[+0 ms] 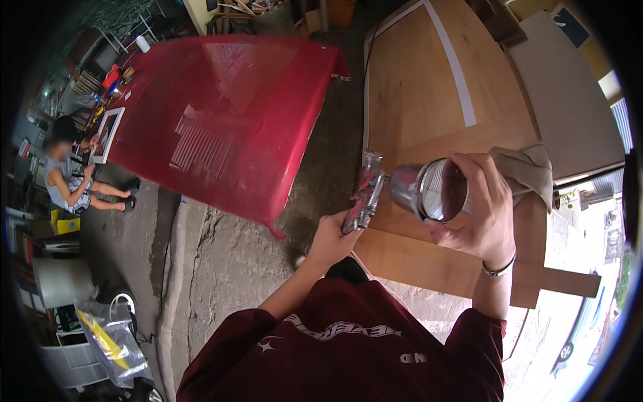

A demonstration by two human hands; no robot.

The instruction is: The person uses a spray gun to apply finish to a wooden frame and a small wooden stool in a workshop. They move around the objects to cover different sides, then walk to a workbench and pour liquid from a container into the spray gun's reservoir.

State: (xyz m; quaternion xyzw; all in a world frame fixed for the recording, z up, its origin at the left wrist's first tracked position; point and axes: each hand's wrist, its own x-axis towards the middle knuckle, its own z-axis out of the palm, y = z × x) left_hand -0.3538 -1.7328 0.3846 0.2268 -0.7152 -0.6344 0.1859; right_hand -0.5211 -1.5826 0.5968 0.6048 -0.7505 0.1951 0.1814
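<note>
My left hand (329,242) is closed round the lower end of a narrow, shiny silver thing with red patches (367,194); I cannot make out its exact kind. To the right, my right hand (487,214) grips a shiny metal cup (408,189) by its wide end, thumb below and fingers over the top. The cup is tilted on its side, its narrower end toward the silver thing. Dark red shows at the wide end, partly behind my fingers. Whether the cup and the silver thing touch, I cannot tell.
A glossy red panel (241,127) lies ahead on the left. Under my hands is a wooden board (429,87) with white strips and a grey cloth (526,171). At far left, a person (63,171) sits holding a white frame (107,135). A white bucket (63,281) stands lower left.
</note>
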